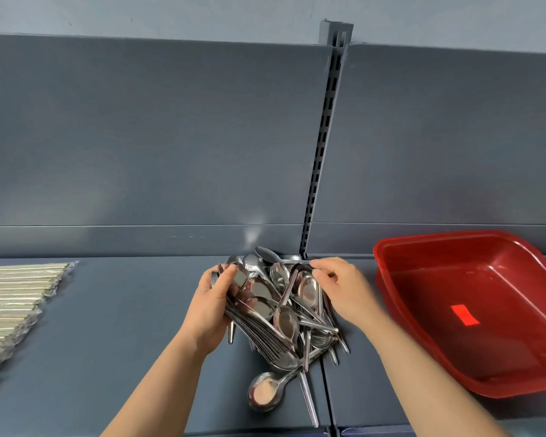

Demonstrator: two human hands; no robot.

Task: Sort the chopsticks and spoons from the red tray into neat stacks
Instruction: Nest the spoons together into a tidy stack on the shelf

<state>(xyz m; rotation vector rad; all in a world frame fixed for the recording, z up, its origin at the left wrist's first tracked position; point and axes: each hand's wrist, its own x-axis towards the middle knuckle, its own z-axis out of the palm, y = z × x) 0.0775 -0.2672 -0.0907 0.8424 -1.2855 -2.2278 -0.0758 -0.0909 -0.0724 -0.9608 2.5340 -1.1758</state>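
Nesting is the step in hand, and the head view, the only one, shows it whole. The red tray sits at my right with only its bare floor showing, so the sorting now happens on the grey shelf to the left of it.

My left hand grips a nested stack of spoons, thumb across the top bowl and fingers under the handles, which fan out toward me. Just left of the tray lies the loose pile of spoons, crossed at all angles. My right hand is curled over its far edge, nearest the tray. The fingertips come together around a handle there, but I cannot tell whether they have really closed on it. The two hands are apart, with the pile between them.

To do this well, I judge I should lift one spoon at a time by the handle, turn its bowl up to match the stack, and slide it under my left thumb so that the bowls seat fully. I should square the handles now, since their fan looks likely to slip.

One lone spoon lies nearer me, left of the tray's near corner. The wrapped chopsticks lie in a row far left of the tray, already laid out.
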